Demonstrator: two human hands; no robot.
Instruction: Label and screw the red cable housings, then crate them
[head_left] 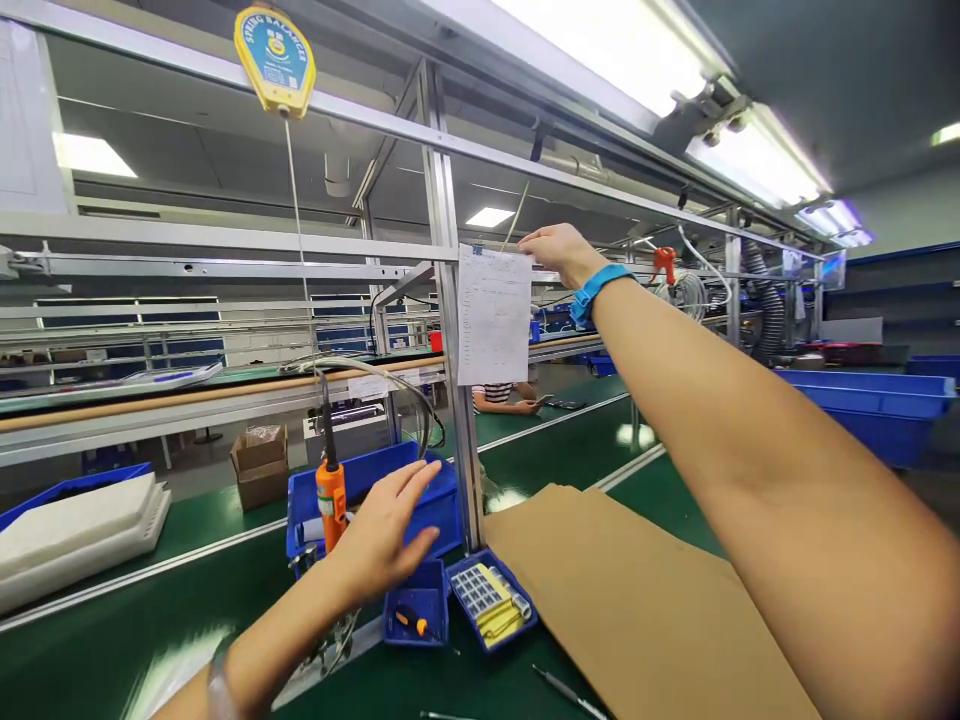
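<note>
My right hand (556, 250) is raised at the top right corner of a printed paper sheet (495, 320), its fingertips pinched on the edge. A small dark clip (478, 250) sits at the sheet's top left, beside the metal upright (442, 220). My left hand (390, 520) hangs open in the air, fingers spread, with nothing in it. Close by it is an orange electric screwdriver (331, 503), upright in front of a blue bin (442, 510). Below are a small blue tray (415, 630) holding an orange-and-black tool and another blue tray (491, 640) with labels and small parts.
A yellow spring balancer (275, 60) hangs from the upper rail. Brown cardboard (637, 590) lies on the green bench (225, 570). White foam trays (82, 530) and a cardboard box (259, 465) stand left. Behind the sheet, another person's arm (506, 405) rests on the far bench.
</note>
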